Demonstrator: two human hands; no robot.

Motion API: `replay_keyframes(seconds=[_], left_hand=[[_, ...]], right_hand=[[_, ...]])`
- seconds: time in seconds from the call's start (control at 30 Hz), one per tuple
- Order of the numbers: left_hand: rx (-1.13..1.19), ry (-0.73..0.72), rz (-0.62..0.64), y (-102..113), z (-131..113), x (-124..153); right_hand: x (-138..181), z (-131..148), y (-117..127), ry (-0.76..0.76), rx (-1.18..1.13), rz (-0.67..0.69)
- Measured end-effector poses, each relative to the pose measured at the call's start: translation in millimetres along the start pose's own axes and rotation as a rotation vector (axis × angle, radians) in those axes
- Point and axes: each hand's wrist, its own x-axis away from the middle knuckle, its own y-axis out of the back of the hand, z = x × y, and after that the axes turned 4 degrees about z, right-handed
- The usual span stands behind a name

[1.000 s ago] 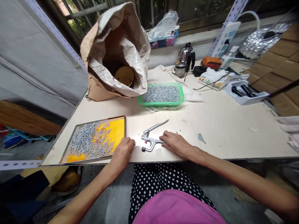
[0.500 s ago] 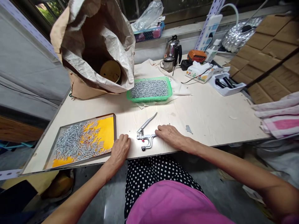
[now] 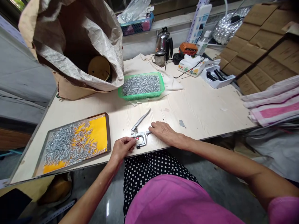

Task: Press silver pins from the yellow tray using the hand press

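1. The person's left hand (image 3: 123, 147) is at the lower centre of the frame, its thumb and forefinger brought together at the near end of the hand pliers (image 3: 138, 135). Whether a small piece is pinched between those fingertips cannot be told.
2. The person's right hand (image 3: 163, 133), just right of centre, grasps the end of the pliers' lower handle, its fingers curled over it and the hand resting on the table (image 3: 201, 105).
3. The pliers lie on the table below the centre of the frame, between both hands. Their upper handle slants up to the right, spread apart from the lower one; a spring and a small red part show near the head.
4. At the lower left, a shallow tray (image 3: 107, 130) carries many small metal pieces (image 3: 62, 143) heaped over a yellow sheet (image 3: 100, 130), part of which is bare on the right.
5. Above the pliers, near the upper centre, a green basket (image 3: 142, 97) is filled with similar silvery pieces (image 3: 141, 84).
6. A large open paper sack (image 3: 72, 87) fills the upper left, just beside the basket.
7. Toward the upper right stand a metal kettle (image 3: 161, 43), a mug (image 3: 160, 58) and a tissue box (image 3: 188, 69).
8. A grey scrap (image 3: 182, 123) lies right of the right hand.
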Motion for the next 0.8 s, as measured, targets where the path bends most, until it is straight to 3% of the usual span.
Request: replay_keyframes(seconds=[0.23, 0.47, 0.8], left_hand=[[-0.049, 0.109, -0.034, -9.6, -5.9, 1.7], [-0.075, 0.100, -0.052, -12.2, -9.7, 3.1], [-0.173, 0.132, 0.015, -6.7, -2.3, -8.1]], right_hand=[[1.0, 0.2, -3.7, -0.019, -0.027, -0.036], [-0.1, 2.1, -2.7, -0.041, -0.033, -0.032], [2.6, 1.2, -15.1, -0.021, -0.036, -0.161]])
